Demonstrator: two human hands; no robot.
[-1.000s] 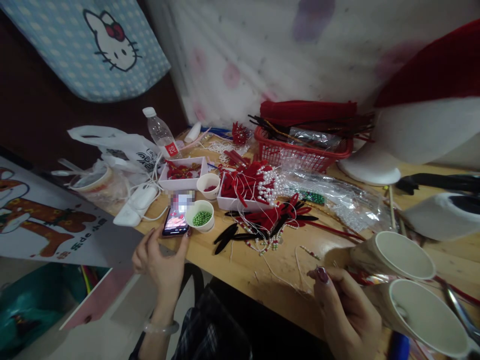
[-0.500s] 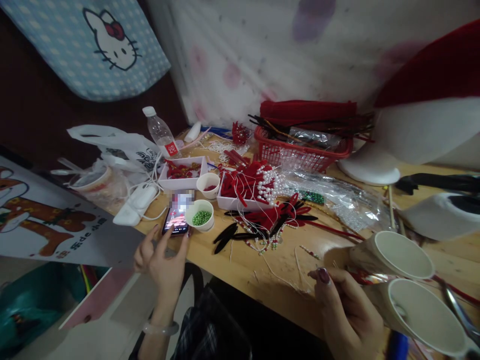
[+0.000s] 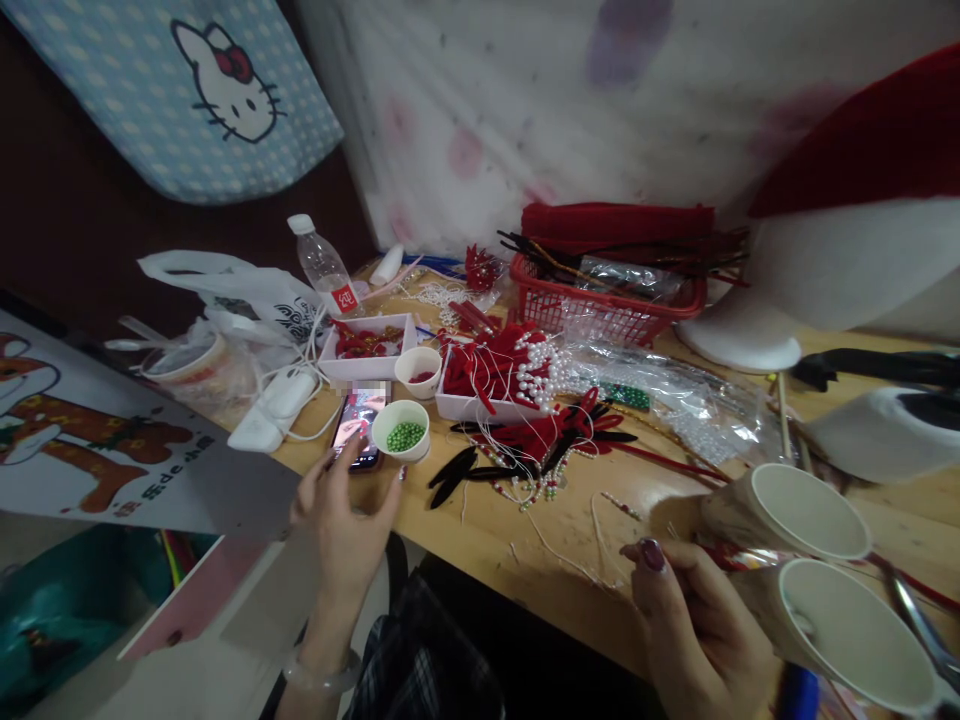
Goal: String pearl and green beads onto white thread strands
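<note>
My left hand [image 3: 345, 525], fingers spread, is over the lower edge of a phone [image 3: 363, 425] with a lit screen. One fingertip is at the screen, and I cannot tell if it touches. Beside the phone, close to my thumb, stands a paper cup of green beads [image 3: 405, 436]. My right hand [image 3: 694, 620] is closed at the right, thumb pressed to the index finger. Whatever it pinches is too small to make out. Near its fingertips lie white thread [image 3: 596, 535] and a short string of beads [image 3: 621, 505].
Two paper cups [image 3: 810, 510] lean beside my right hand, with scissors [image 3: 911, 610] past them. Red and black petal-shaped pieces and pearl strings surround a white box [image 3: 480, 405]. Farther back are a red basket [image 3: 600, 300], a bottle [image 3: 322, 260] and a power strip [image 3: 274, 405].
My left hand has moved right and slightly down along the phone, its thumb now just below the green bead cup. My right hand stays pinched in nearly the same place.
</note>
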